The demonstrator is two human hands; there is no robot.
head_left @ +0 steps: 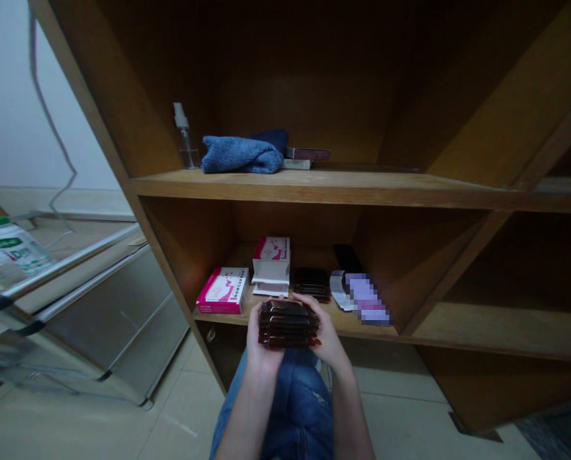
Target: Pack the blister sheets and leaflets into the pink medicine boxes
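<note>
Between my two hands I hold a stack of dark brown ampoule strips [289,324], just in front of the lower shelf. My left hand [259,348] wraps the stack's left end, and my right hand [327,335] closes round its right end. Behind the stack, an open white and pink box [271,271] lies on the shelf with its flap toward me. More dark strips [311,281] lie right of that box. A pink and white box [224,291] rests at the shelf's left. To the right is a white paper piece [341,291], partly blurred out.
A wooden shelf unit [314,187] stands before me. Its upper shelf bears a spray bottle [185,140], a blue towel [244,153] and thin boxes [308,154]. A black flat object [347,257] lies deeper in the lower compartment. At left stands a metal-edged cart [107,319] with a green-lidded container [16,243].
</note>
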